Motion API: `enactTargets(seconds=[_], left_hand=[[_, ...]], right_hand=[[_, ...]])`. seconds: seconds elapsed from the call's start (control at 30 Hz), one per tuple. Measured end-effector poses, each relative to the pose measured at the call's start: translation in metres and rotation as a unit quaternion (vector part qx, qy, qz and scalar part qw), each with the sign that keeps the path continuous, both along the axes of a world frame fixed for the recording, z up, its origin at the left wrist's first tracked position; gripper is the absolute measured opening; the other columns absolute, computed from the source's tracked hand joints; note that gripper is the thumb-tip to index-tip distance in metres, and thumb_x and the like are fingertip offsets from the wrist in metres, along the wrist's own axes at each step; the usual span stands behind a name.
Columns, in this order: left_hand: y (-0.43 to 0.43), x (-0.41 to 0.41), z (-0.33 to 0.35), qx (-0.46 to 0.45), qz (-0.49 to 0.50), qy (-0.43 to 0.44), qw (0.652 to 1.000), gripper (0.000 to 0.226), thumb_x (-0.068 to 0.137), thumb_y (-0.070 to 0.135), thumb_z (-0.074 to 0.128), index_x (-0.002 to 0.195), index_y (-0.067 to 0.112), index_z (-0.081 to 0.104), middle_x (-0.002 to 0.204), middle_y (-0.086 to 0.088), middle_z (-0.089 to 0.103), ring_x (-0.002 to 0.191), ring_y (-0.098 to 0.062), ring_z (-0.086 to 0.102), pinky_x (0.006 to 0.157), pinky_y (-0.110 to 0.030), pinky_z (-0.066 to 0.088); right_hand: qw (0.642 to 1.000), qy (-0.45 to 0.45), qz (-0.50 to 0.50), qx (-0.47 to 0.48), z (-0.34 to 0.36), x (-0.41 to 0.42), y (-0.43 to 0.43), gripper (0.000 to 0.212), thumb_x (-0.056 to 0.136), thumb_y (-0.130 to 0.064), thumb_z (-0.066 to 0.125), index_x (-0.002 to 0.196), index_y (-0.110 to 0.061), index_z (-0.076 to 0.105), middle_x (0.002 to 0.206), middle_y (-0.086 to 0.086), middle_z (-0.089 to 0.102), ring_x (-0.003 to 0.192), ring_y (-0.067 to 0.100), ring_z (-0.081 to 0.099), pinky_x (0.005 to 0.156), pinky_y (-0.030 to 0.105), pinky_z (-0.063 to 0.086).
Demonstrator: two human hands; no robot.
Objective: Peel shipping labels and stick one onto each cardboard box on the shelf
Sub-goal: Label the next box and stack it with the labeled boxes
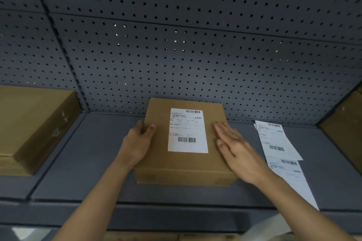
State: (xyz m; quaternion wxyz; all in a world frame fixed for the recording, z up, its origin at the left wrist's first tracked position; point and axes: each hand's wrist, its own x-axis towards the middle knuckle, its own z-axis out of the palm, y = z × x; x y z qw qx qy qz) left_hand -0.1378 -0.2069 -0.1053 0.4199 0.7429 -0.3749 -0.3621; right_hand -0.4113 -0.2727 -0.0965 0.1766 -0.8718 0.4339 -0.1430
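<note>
A flat brown cardboard box (156,160) lies on the grey shelf (82,162) in the middle. A white shipping label (187,131) with two barcodes is stuck flat on its top. My left hand (137,143) grips the box's left edge, thumb on top and fingers down the side. My right hand (237,150) lies flat with fingers spread on the right part of the box top, beside the label. A strip of white shipping labels (278,143) lies on the shelf to the right of the box.
A larger cardboard box (33,129) stands at the left end of the shelf. Another brown box (344,129) shows at the right edge. A grey pegboard wall (176,55) closes the back. The shelf's front lip runs below my forearms.
</note>
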Motion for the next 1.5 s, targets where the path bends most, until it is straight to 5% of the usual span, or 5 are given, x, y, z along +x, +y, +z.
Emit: enactTargets(seconds=[0.13, 0.4, 0.67, 0.97, 1.5], left_hand=[[0.015, 0.007, -0.001, -0.011, 0.020, 0.029, 0.999, 0.065, 0.100, 0.041, 0.051, 0.156, 0.018, 0.026, 0.154, -0.001, 0.040, 0.140, -0.023, 0.040, 0.112, -0.036, 0.030], [0.059, -0.024, -0.005, -0.063, 0.026, 0.091, 0.994, 0.023, 0.100, 0.023, 0.053, 0.113, 0.037, 0.064, 0.104, 0.015, 0.074, 0.097, -0.005, 0.068, 0.081, -0.023, 0.048], [0.066, -0.059, -0.008, -0.089, 0.066, 0.100, 0.989, 0.030, 0.101, 0.027, 0.051, 0.130, 0.027, 0.060, 0.115, 0.008, 0.071, 0.106, -0.012, 0.067, 0.098, -0.035, 0.050], [0.083, -0.097, 0.001, -0.128, 0.074, 0.074, 0.986, 0.020, 0.102, 0.025, 0.050, 0.114, 0.036, 0.063, 0.105, 0.014, 0.074, 0.094, -0.001, 0.070, 0.079, -0.019, 0.050], [0.119, -0.147, 0.017, -0.218, -0.026, 0.072, 0.973, 0.043, 0.100, 0.028, 0.055, 0.142, 0.035, 0.050, 0.119, 0.028, 0.063, 0.105, 0.015, 0.058, 0.088, -0.013, 0.044]], right_hand=[[0.968, -0.143, -0.149, 0.145, -0.014, -0.026, 0.003, 0.051, 0.104, -0.030, 0.043, 0.153, -0.024, 0.030, 0.149, -0.020, 0.029, 0.140, -0.003, 0.021, 0.115, 0.016, 0.013], [0.891, -0.306, -0.196, 0.273, -0.034, -0.020, 0.029, 0.037, 0.105, -0.023, 0.043, 0.141, -0.025, 0.051, 0.133, -0.015, 0.060, 0.117, -0.008, 0.055, 0.102, 0.011, 0.037], [0.876, -0.343, -0.214, 0.262, -0.027, -0.022, 0.033, 0.044, 0.106, -0.031, 0.040, 0.148, -0.021, 0.040, 0.132, -0.015, 0.047, 0.121, 0.002, 0.043, 0.101, 0.020, 0.030], [0.901, -0.336, -0.176, 0.212, -0.031, -0.055, 0.036, 0.042, 0.100, -0.043, 0.045, 0.139, -0.029, 0.051, 0.121, -0.015, 0.066, 0.113, 0.009, 0.061, 0.103, 0.039, 0.047], [0.863, -0.429, -0.240, 0.114, 0.007, -0.120, 0.127, 0.035, 0.104, -0.029, 0.046, 0.138, -0.033, 0.052, 0.116, -0.028, 0.065, 0.105, -0.010, 0.060, 0.086, 0.011, 0.048]])
